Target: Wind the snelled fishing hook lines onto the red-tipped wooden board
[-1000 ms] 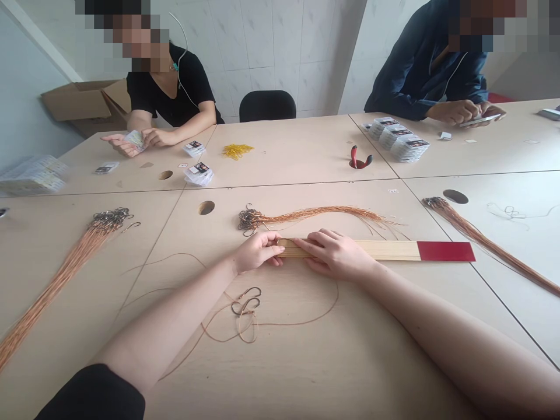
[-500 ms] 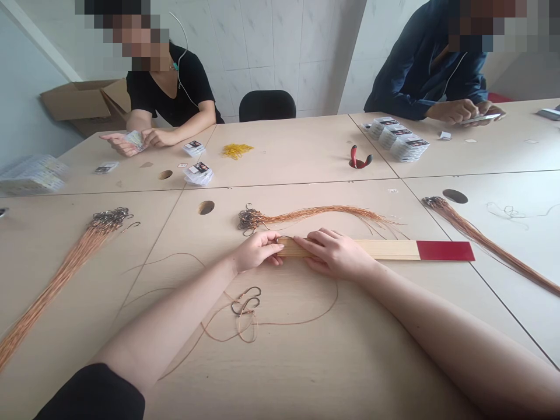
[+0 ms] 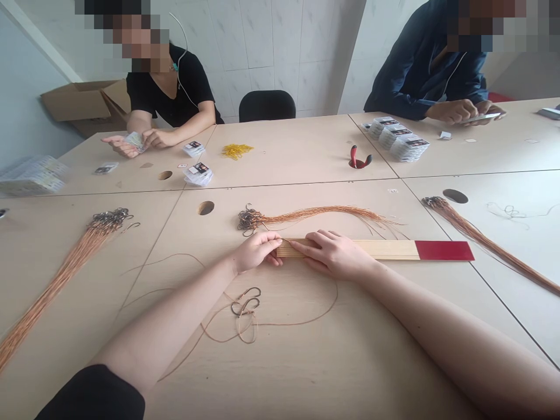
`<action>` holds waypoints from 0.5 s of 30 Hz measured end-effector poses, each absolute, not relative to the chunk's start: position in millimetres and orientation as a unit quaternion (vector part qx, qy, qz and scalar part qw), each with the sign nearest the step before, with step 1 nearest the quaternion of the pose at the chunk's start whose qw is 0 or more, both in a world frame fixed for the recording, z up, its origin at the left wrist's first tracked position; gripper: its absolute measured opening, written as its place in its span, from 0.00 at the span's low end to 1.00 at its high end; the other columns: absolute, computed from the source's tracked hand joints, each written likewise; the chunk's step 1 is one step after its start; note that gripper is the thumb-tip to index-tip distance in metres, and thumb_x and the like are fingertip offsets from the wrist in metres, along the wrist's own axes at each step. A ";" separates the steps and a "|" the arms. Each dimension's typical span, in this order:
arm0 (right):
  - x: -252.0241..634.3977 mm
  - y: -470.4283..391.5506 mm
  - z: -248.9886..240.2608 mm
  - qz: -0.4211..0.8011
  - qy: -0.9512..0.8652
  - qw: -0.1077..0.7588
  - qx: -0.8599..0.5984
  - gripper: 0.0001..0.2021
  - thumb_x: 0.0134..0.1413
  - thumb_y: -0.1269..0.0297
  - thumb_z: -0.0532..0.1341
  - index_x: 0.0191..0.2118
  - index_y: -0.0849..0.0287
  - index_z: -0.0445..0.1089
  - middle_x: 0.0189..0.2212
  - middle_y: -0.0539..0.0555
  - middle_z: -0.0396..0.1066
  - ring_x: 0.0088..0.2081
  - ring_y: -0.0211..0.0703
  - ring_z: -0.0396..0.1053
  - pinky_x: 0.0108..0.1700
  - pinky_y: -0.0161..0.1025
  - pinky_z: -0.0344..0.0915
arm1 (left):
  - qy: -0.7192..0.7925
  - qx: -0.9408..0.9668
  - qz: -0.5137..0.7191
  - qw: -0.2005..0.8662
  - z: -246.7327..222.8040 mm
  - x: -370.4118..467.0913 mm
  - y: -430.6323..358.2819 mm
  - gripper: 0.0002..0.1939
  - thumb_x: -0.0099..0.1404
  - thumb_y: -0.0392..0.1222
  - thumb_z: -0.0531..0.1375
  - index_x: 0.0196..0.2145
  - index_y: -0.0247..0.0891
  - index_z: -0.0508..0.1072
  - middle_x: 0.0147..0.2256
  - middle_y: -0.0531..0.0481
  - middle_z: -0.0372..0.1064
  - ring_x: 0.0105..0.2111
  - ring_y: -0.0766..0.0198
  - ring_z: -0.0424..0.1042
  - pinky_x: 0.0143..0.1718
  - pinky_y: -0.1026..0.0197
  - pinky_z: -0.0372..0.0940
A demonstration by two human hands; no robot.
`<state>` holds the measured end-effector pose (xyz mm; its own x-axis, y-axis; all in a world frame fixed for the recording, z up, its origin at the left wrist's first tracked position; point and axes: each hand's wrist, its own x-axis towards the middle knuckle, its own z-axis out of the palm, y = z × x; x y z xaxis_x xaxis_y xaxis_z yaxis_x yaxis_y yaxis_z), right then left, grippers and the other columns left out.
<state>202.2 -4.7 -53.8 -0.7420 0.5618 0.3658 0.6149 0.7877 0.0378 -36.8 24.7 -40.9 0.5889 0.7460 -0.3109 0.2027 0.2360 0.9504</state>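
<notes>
Thumb and forefinger of the left hand pinch together at the left end of a flat strip, apparently on a thin strand too small to identify. The other left fingers curl beneath, partly hidden. The right hand lies across the strip — forefinger stretched towards the left fingertips, thumb seemingly at the near edge, gripping it. The strip lies at the centre of the frame, its red end reaching right.

Below the hands, a few loose hooks lie with curling line, outside any bundle. Around them are three bundles, hooks gathered at one end: the middle bundle just above the hands, the left bundle and the right bundle. Those look sorted; the piece at the fingertips looks midway, and the loose hooks seem left over — though whether the bundles are finished, I cannot tell.

Farther out, a yellow pile sits at upper centre, while co-workers' hands occupy both upper corners.
</notes>
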 end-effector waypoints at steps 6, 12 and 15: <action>201.1 -5.0 -54.3 -0.072 -0.930 0.167 -0.319 0.21 0.63 0.61 0.49 0.60 0.56 0.55 0.38 0.57 0.65 0.36 0.40 0.60 0.39 0.39 0.62 | 0.408 0.562 0.201 0.691 -40.6 -35.7 25.0 0.12 0.62 0.45 0.56 0.34 0.32 0.68 0.27 0.50 0.66 0.27 0.69 0.71 0.28 0.68 0.67; 201.5 -5.8 -52.0 -0.072 -0.934 0.151 -0.317 0.21 0.64 0.61 0.48 0.61 0.53 0.53 0.41 0.58 0.65 0.38 0.41 0.62 0.39 0.39 0.62 | 0.396 0.539 0.202 0.716 -40.1 -36.7 25.9 0.10 0.60 0.42 0.56 0.34 0.31 0.69 0.27 0.49 0.67 0.27 0.68 0.71 0.28 0.67 0.67; 202.3 -5.9 -51.3 -0.075 -0.936 0.139 -0.315 0.21 0.64 0.61 0.47 0.61 0.51 0.52 0.43 0.58 0.64 0.38 0.41 0.62 0.39 0.39 0.61 | 0.392 0.538 0.196 0.720 -40.8 -37.6 26.7 0.09 0.60 0.40 0.56 0.35 0.31 0.69 0.27 0.48 0.67 0.27 0.67 0.71 0.29 0.67 0.67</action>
